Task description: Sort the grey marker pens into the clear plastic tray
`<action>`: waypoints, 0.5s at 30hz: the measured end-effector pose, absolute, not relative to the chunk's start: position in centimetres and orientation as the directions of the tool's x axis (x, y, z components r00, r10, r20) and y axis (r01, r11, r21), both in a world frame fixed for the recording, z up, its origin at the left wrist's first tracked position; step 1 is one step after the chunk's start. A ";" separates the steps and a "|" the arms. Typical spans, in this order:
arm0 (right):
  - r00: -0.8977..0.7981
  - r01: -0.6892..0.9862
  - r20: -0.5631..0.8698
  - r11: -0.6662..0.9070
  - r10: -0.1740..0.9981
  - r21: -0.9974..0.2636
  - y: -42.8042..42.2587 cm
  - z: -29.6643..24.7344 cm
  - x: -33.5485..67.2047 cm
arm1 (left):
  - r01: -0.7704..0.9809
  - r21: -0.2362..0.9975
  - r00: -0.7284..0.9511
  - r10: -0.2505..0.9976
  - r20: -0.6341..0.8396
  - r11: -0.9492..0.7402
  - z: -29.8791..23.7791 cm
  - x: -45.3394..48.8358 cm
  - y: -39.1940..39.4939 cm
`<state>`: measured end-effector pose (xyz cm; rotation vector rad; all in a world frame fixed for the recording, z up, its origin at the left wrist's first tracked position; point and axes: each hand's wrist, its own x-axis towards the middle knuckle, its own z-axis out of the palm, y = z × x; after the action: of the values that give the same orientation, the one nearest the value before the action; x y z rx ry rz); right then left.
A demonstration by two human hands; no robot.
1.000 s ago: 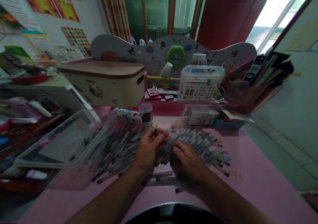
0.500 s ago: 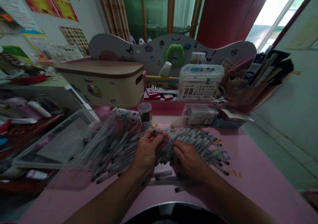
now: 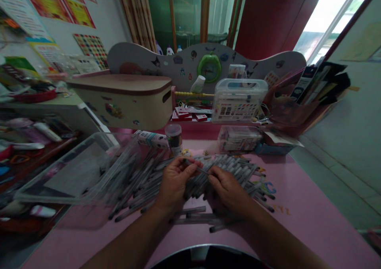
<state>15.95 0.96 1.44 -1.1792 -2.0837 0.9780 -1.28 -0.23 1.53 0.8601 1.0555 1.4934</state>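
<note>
Between my two hands I hold one slim pen (image 3: 203, 169) with a dark end. My left hand (image 3: 175, 180) is closed on its dark-capped end, thumb and fingers pinching it. The fingers of my right hand (image 3: 225, 186) close on the other end. Beneath and around both hands lies a wide heap of clear pens (image 3: 149, 183) with dark caps, spread over the pink desk (image 3: 309, 217). A few loose pens (image 3: 195, 210) lie nearer to me, between my forearms.
A clear plastic bin (image 3: 44, 199) with pens spilling from it stands at left. Behind the heap are a clear jar (image 3: 173, 136), a clear box of pens (image 3: 239, 138) and a blue box (image 3: 274, 148). A lidded storage box (image 3: 125, 102) and a green clock (image 3: 209, 68) stand farther back.
The pen stays between both hands, and my right hand has shifted slightly to the right along it. The view has tilted a little; the heap looks the same.
</note>
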 end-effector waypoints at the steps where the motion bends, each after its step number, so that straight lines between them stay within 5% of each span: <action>1: -0.474 0.512 0.117 0.381 0.873 -0.770 1.1 1.4 16.1 | -0.245 0.968 -0.166 0.986 0.020 -0.061 1.6 -1.6 -0.2; 4: -0.501 0.617 0.173 0.490 0.848 -0.617 1.5 1.3 16.6 | 0.251 0.938 -0.039 0.966 0.255 -0.237 2.1 -2.7 -0.1; 7: -0.535 0.656 0.231 0.572 0.813 -0.492 1.5 0.9 16.6 | 0.683 0.542 0.275 0.860 0.429 -0.489 2.5 -3.1 0.1; 10: -0.564 0.656 0.272 0.623 0.780 -0.426 1.2 0.5 16.4 | 0.782 0.209 0.501 0.791 0.352 -0.588 2.3 -2.9 0.0; 15: -0.620 0.696 0.214 0.655 0.755 -0.295 0.6 0.5 16.2 | 0.796 0.119 0.571 0.802 0.173 -0.593 1.8 -2.7 -0.5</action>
<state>16.19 0.57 0.54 -1.1564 -2.5566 0.2616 -2.69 -0.46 1.80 2.7601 1.4040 0.3262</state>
